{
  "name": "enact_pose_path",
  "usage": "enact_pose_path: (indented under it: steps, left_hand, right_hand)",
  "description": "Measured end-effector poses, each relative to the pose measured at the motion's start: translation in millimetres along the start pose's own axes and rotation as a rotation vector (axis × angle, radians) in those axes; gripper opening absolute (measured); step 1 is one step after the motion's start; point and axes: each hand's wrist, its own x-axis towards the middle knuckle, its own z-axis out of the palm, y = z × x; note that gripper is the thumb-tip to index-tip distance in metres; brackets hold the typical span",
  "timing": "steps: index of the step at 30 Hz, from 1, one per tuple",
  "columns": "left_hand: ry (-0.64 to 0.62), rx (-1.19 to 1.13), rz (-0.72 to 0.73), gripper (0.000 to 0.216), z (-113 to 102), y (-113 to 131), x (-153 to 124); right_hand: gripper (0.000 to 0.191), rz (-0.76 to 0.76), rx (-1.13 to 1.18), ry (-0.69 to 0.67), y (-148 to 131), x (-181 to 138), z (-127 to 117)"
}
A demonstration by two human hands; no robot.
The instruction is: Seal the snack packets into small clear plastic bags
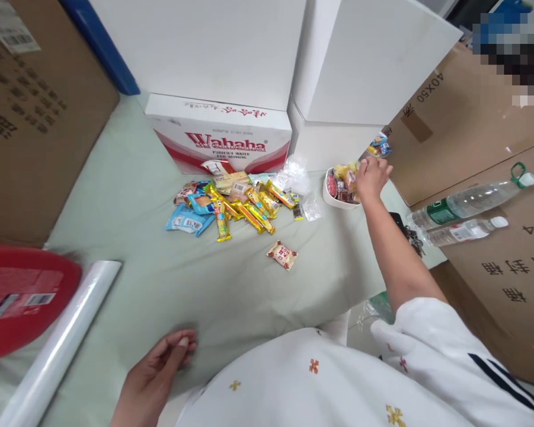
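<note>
My right hand (374, 177) is at the right rim of a small white tub (341, 200), its fingers curled down. Whatever those fingers hold is hidden. Inside the tub lie a yellow snack packet (347, 173), beside my hand, and red and dark brown wrapped snacks. Near the front edge my left hand (169, 359) hovers or rests with fingers curled in and the thumb against them; nothing shows in it. A cream and red snack packet (283, 255) lies alone on the green-grey cloth. Behind it sits a pile of yellow stick-shaped snack packets (253, 216) and blue packets (189, 220).
A Wahaha carton (224, 139) and a white box (338, 65) stand at the back. Crumpled clear plastic (293, 173) lies by the tub. Two bottles (471, 201) are at right. A red object (26, 302) and a white roll (66, 344) are at left, before a brown carton (40, 124).
</note>
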Motion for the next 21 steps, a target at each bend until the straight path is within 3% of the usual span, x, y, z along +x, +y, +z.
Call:
enact_pose_path:
  steps: [2,4,6,8,11,15,18,21]
  left_hand:
    - [0.007,-0.012,0.009,0.064,1.9,6.4,2.5]
    - [0.005,-0.016,0.023,0.064,6.3,16.0,4.6]
    - [-0.016,-0.011,0.043,0.065,11.6,25.4,5.6]
    - [-0.046,0.004,0.071,0.064,15.7,32.3,4.7]
    - [-0.086,0.019,0.129,0.058,17.9,36.7,1.7]
    - [-0.141,-0.002,0.186,0.049,30.0,41.4,0.0]
    - [-0.217,-0.094,0.193,0.048,63.1,55.7,4.0]
    - [-0.275,-0.283,0.152,0.05,110.4,76.2,17.2]
  right_hand:
    - [0.037,-0.188,0.065,0.004,-10.4,-27.6,-0.3]
    - [0.029,-0.313,0.13,-0.166,-21.7,-61.4,10.1]
    - [0.019,-0.299,0.167,-0.399,-30.4,-92.8,26.8]
    - [0.012,-0.23,0.182,-0.522,-33.9,-116.0,41.9]
    - [0.011,-0.175,0.215,-0.502,-29.9,-138.5,47.8]
    - [0.027,-0.153,0.4,-0.434,-25.3,-181.7,25.0]
    - [0.025,-0.242,0.663,-0.419,-33.2,-233.8,1.6]
    - [0.018,-0.439,0.725,-0.467,-46.3,-279.6,-16.7]
